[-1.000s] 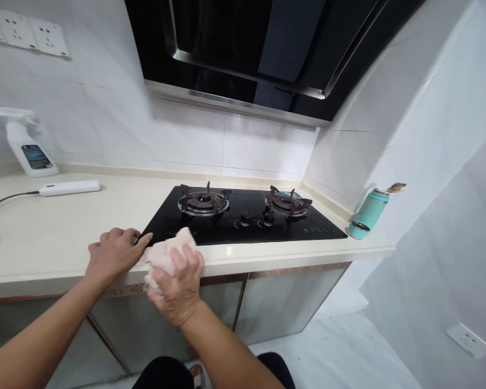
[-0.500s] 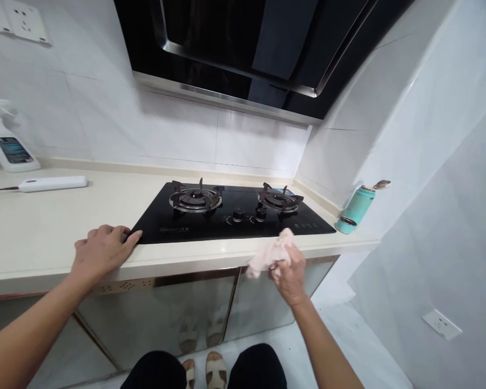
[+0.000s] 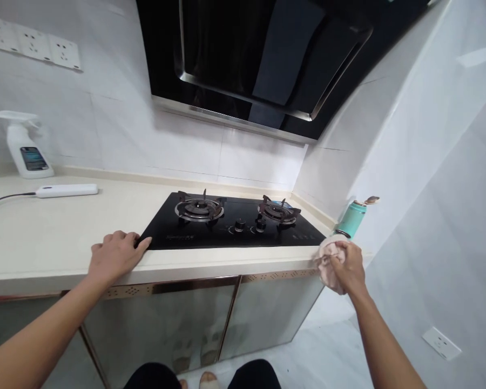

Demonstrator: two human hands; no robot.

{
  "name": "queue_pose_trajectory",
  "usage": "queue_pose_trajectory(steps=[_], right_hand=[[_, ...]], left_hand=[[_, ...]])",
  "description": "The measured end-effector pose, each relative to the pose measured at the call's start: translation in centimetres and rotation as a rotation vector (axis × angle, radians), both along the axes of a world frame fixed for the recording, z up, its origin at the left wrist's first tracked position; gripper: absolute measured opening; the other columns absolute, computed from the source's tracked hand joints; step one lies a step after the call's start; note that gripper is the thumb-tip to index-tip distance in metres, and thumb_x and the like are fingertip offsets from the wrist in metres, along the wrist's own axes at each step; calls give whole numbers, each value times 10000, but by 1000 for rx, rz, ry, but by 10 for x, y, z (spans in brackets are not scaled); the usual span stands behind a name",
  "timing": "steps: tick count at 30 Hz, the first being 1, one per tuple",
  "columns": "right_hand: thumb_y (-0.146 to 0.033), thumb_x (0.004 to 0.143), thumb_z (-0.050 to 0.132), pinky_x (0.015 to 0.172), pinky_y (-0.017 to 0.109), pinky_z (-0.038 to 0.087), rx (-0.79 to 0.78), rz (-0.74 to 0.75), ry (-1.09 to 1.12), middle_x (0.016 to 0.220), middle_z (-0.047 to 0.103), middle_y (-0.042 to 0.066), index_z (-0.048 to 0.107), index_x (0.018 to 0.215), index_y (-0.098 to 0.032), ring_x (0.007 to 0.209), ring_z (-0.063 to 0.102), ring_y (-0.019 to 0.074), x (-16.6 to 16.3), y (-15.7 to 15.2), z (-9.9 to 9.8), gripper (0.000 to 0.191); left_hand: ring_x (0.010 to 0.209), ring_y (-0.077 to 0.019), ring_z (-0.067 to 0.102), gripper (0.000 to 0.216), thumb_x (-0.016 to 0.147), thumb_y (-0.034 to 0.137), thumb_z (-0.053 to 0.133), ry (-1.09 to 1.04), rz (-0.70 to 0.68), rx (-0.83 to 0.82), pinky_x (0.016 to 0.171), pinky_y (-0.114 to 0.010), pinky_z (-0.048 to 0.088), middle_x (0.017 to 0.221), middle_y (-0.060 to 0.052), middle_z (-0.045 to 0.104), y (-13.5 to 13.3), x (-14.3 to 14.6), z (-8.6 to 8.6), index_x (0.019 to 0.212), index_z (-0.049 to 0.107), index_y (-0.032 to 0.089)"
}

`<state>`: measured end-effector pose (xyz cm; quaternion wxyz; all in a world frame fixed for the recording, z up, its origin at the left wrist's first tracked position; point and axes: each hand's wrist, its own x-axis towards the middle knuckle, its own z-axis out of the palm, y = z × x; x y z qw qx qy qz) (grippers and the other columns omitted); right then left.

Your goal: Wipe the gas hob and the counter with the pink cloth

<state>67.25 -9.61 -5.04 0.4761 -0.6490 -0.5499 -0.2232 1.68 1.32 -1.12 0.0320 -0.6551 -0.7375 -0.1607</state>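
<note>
My right hand (image 3: pixel 350 266) is closed on a crumpled pale pink cloth (image 3: pixel 329 265) at the right end of the countertop's front edge. Part of the cloth hangs over that edge, just in front of a turquoise container (image 3: pixel 351 218) whose lower part it hides. My left hand (image 3: pixel 116 254) lies on the cream countertop (image 3: pixel 60 232), fingers spread, its thumb at the front left corner of the black gas stove (image 3: pixel 210 237). Nothing is in the left hand. Two burners and two knobs sit on the stove's glass top.
A black range hood (image 3: pixel 243 59) overhangs the stove. On the left stand a white spray bottle (image 3: pixel 30 154) and a white corded device (image 3: pixel 67 190). Wall sockets (image 3: pixel 33 42) are at upper left. Glass-fronted cabinet doors (image 3: pixel 267 308) lie below the counter.
My right hand has slid the cloth rightward along the counter's front edge, from before the stove to the turquoise container. The left hand stays by the stove corner. The view has shifted slightly.
</note>
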Motion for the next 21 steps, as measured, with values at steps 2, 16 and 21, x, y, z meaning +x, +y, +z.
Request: queue_pose_trajectory(steps=[2, 16, 21], right_hand=[[-365, 794, 560, 1165, 537, 413, 6, 32, -29, 1321, 581, 177, 612, 1239, -188, 1340, 492, 345, -2, 21, 24, 482], [-549, 986, 580, 989, 466, 448, -665, -144, -147, 1340, 560, 163, 687, 1391, -293, 1163, 563, 347, -105, 78, 23, 491], [-413, 960, 660, 942, 397, 420, -574, 151, -271, 1265, 569, 130, 747, 1231, -278, 1080, 512, 292, -192, 74, 29, 315]], left_hand=[[1329, -438, 507, 768, 972, 691, 270, -4, -2, 9, 1104, -613, 382, 1386, -249, 607, -2, 1, 0, 1311, 689, 144], [1297, -483, 540, 835, 945, 754, 230, -58, -12, 60, 1059, -649, 424, 1322, -273, 646, 0, -2, -6, 1231, 729, 149], [1312, -483, 527, 844, 943, 766, 233, -81, -22, 45, 1076, -654, 411, 1341, -269, 637, 1, -3, -6, 1239, 727, 149]])
